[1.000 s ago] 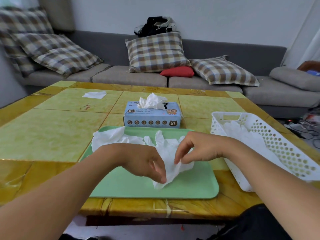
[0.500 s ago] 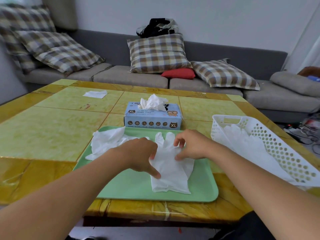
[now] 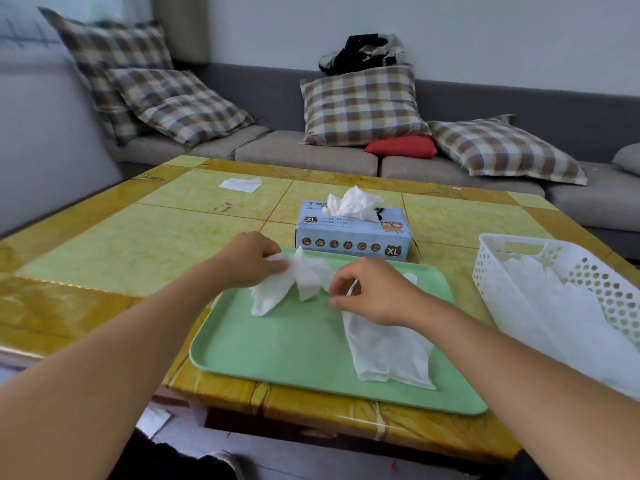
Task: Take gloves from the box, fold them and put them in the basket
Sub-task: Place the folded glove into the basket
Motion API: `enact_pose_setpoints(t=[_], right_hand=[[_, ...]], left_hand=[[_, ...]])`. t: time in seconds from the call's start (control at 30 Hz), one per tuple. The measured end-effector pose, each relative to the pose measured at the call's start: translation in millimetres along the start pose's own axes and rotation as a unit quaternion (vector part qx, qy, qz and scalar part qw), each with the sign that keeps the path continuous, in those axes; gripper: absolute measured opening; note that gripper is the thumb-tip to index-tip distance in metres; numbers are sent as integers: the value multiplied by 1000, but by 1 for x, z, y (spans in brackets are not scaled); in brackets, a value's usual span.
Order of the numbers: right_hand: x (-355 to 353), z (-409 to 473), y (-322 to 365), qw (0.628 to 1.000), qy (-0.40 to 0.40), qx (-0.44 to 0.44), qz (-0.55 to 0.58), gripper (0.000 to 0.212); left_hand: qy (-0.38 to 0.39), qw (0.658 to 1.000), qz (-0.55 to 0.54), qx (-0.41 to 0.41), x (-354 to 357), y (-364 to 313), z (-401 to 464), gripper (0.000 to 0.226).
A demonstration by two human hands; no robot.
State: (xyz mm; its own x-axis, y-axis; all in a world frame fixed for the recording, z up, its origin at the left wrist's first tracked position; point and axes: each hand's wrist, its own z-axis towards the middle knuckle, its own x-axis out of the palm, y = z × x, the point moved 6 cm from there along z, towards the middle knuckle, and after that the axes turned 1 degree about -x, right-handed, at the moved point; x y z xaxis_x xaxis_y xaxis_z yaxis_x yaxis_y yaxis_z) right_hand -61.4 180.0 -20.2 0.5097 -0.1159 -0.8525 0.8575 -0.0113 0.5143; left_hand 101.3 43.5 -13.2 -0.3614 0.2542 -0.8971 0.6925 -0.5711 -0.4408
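Gloves: one now lies flat on the tray (image 3: 242, 355), moved right under the right hand (image 3: 372, 292), whose curled fingers pinch its top. The left hand (image 3: 249, 259) now grips a second, crumpled glove (image 3: 294, 282) and lifts it, so flattening comes next. The tray's near half is free; the basket (image 3: 498, 268) stands right, the box (image 3: 353, 233) behind.

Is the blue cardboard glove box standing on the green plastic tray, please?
No, the blue cardboard glove box stands on the yellow table just behind the green plastic tray.
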Motion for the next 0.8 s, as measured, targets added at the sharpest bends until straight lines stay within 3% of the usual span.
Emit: enact_pose_setpoints(t=[0.1,0.17,0.27,0.33,0.4,0.47,0.57,0.6,0.7,0.77,0.8], right_hand=[[-2,10,4,992,-52,34,112,9],[0,10,3,967,-54,90,233,16],[17,4,7,878,29,156,452,44],[25,2,18,821,76,154,545,54],[24,6,22,819,56,151,551,45],[20,10,19,808,1,186,559,24],[21,14,2,725,-47,266,633,14],[21,14,-3,707,-49,283,647,18],[19,12,-12,675,-66,292,674,24],[13,12,-11,650,-79,265,707,28],[8,12,-9,656,-80,245,709,33]], left_hand=[[-1,992,-124,-6,-18,-15,-9,38],[-38,983,-181,-6,-29,-23,-13,39],[-57,971,-230,-25,-34,-29,-14,37],[-43,967,-248,-39,-29,-33,-16,34],[-28,960,-271,-72,-24,-34,-15,34],[5,944,-306,-127,-20,-32,-14,54],[140,894,-404,-135,-11,-40,-18,79],[162,891,-408,-112,-10,-42,-20,77],[144,926,-344,-61,-12,-38,-18,47],[114,930,-340,-78,-10,-34,-16,31],[99,925,-356,-94,-9,-32,-15,29]])
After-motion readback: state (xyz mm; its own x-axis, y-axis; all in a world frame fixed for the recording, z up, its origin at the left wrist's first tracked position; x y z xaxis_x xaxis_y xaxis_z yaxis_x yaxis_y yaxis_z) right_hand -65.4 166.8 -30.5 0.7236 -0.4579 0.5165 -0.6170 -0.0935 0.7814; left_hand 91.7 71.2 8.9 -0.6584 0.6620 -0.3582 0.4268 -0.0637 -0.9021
